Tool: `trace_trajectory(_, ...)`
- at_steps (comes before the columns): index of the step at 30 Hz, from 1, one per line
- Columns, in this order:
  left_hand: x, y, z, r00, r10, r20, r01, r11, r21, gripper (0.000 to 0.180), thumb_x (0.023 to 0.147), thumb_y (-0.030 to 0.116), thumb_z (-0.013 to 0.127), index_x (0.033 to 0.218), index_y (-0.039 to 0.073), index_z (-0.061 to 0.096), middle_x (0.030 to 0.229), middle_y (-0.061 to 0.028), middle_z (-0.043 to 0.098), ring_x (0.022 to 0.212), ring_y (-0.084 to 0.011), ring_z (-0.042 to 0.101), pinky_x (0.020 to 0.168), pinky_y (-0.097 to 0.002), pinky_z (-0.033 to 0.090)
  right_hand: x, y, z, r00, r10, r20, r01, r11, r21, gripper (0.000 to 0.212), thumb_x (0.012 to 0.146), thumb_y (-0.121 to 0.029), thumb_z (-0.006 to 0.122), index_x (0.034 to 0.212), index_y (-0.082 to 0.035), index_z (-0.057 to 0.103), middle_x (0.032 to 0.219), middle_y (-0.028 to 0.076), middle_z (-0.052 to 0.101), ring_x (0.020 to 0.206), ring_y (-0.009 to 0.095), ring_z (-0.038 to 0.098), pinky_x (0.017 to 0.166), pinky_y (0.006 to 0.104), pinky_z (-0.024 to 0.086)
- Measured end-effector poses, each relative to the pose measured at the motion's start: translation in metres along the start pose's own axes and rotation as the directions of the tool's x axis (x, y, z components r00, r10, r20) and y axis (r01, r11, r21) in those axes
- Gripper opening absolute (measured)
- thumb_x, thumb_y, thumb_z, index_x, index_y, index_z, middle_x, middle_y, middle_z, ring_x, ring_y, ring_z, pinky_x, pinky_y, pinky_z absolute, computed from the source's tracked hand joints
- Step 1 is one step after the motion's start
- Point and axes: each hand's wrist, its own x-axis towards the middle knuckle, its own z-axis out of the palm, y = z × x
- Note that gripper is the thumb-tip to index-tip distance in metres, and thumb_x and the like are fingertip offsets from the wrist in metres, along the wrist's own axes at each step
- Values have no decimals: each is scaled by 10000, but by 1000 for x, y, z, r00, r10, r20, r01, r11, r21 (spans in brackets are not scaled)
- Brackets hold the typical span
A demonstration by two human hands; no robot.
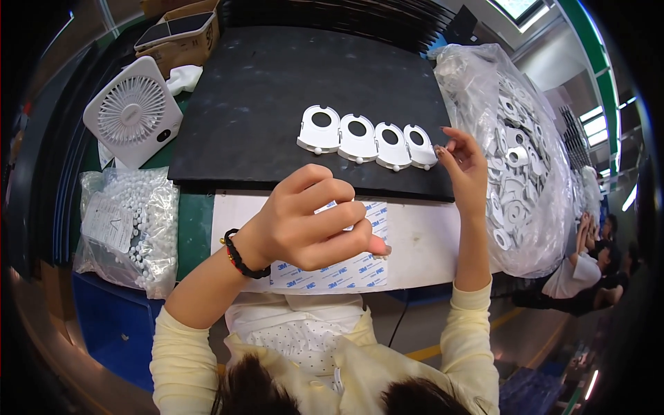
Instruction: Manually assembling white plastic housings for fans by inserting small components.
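Observation:
Four white plastic parts, each with a round hole and a small ball at its near edge, lie side by side on a black board: first part (pixel 308 131), second part (pixel 348 144), third part (pixel 401 155), last part (pixel 421 156). My right hand (pixel 467 166) is at the right end of this row, thumb and index finger apart, the thumb close beside the last part. In front of the row, my left hand (pixel 304 221) is closed above a sheet of printed adhesive backing (pixel 332 278). Whatever its curled fingers hold, if anything, is hidden.
The black board (pixel 242 97) fills the bench's middle. At right stands a clear bag (pixel 515 166) of white ring-shaped parts. At left are a bag of small white balls (pixel 128 232) and a white fan (pixel 131 111), with a cardboard box (pixel 181 40) behind.

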Motion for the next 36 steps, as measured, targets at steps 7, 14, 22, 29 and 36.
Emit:
trace_trajectory(7, 1, 6, -2, 997, 37, -63, -37, 999, 2, 281, 748, 308, 724, 654, 151, 510, 732, 44, 504, 687, -141, 501, 603, -268, 371, 0, -4, -4, 997, 44, 67, -59, 969, 239, 387, 785, 77, 598, 1163, 29, 529, 880, 13, 498, 847, 88, 532, 797, 221, 456)
trace_trajectory(14, 3, 11, -10, 996, 46, -70, -43, 998, 49, 236, 814, 293, 652, 670, 168, 514, 762, 57, 515, 719, -126, 492, 619, -277, 339, 0, -2, -3, 996, 30, 90, -53, 963, 265, 406, 781, 89, 593, 1176, 43, 511, 897, 26, 516, 842, 94, 541, 791, 218, 456)
trace_trajectory(22, 2, 12, -10, 993, 72, -97, -70, 997, 31, 173, 813, 257, 641, 699, 168, 546, 777, 58, 534, 731, -124, 493, 605, -265, 330, -1, -4, -1, 989, 50, 136, -96, 930, 354, 433, 774, 93, 589, 1194, 53, 493, 890, 33, 517, 835, 97, 535, 768, 210, 447)
trace_trajectory(29, 5, 20, -20, 994, 108, 20, -109, 993, 43, 204, 868, 373, 600, 790, 185, 592, 832, 73, 531, 789, -100, 475, 593, -251, 312, -4, -7, 0, 987, 49, 153, -103, 922, 373, 451, 771, 78, 605, 1204, 61, 481, 879, 34, 517, 818, 98, 530, 749, 208, 442)
trace_trajectory(36, 5, 23, -23, 994, 108, 6, -108, 993, 57, 205, 870, 384, 594, 797, 193, 592, 829, 84, 533, 786, -92, 466, 602, -246, 297, -6, -10, 5, 980, 44, 193, -119, 910, 398, 451, 778, 77, 595, 1212, 65, 473, 852, 28, 522, 802, 98, 530, 738, 215, 447)
